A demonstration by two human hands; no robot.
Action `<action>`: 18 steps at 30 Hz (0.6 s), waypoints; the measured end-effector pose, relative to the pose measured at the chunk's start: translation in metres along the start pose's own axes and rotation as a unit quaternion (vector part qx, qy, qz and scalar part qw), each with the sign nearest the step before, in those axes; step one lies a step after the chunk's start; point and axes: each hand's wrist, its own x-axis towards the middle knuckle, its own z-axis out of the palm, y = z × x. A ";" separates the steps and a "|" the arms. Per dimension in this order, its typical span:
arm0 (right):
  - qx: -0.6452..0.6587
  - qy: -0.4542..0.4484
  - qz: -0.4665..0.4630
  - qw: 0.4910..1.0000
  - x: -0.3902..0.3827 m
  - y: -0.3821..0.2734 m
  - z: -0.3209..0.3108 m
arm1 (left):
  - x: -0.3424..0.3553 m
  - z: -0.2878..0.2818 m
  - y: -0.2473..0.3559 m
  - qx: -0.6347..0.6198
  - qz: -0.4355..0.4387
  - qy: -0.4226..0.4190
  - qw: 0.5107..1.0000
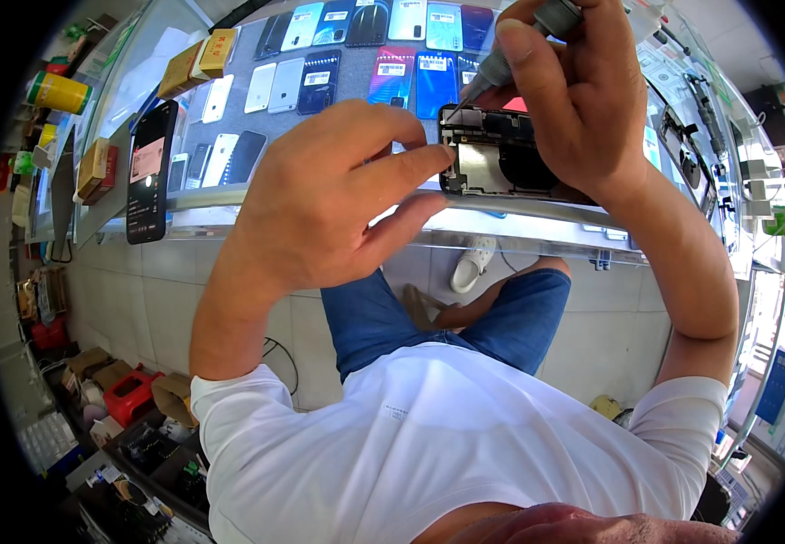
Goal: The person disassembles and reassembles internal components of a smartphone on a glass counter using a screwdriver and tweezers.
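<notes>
White fabric lies nearest, the short-sleeved shirt (465, 417) across my chest. Beyond it my left hand (315, 195) is bent, thumb and fingers apart, fingertips at the left end of an opened phone (474, 165); whether it grips the phone or merely touches it, I cannot tell. My right hand (587, 113) is closed around a grey tool (494, 74), whose thin tip points down at the phone's upper left corner; contact is unclear. The phone sits lengthwise, left to right, at the near edge of a glass counter (211, 220), its inside bared: a silvery plate, a dark round area beside it, small parts along the far side. Off to my left stands a dark smartphone (149, 172) with a lit screen. Farther in, rows of phones (322, 82) lie on grey matting, near a yellow box (182, 71). Well below my hands are my blue shorts (524, 308), a white clog (470, 265) and pale floor tiles (592, 340).
</notes>
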 end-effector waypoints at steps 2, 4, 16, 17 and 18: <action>0.080 0.024 0.071 0.994 -0.001 0.003 0.008 | 0.000 0.001 0.000 -0.004 0.000 -0.004 1.000; 0.127 0.030 0.105 0.986 -0.002 0.006 0.011 | -0.001 0.001 -0.001 -0.006 0.001 -0.003 1.000; 0.044 0.005 -0.023 0.999 -0.004 0.018 0.009 | -0.002 0.005 -0.002 0.023 0.017 0.008 1.000; 0.023 0.002 -0.036 0.999 -0.003 0.017 0.008 | -0.003 0.005 -0.002 0.025 0.019 0.011 0.999; 0.003 0.000 -0.050 0.999 -0.003 0.017 0.007 | -0.003 0.006 -0.002 0.028 0.020 0.013 0.999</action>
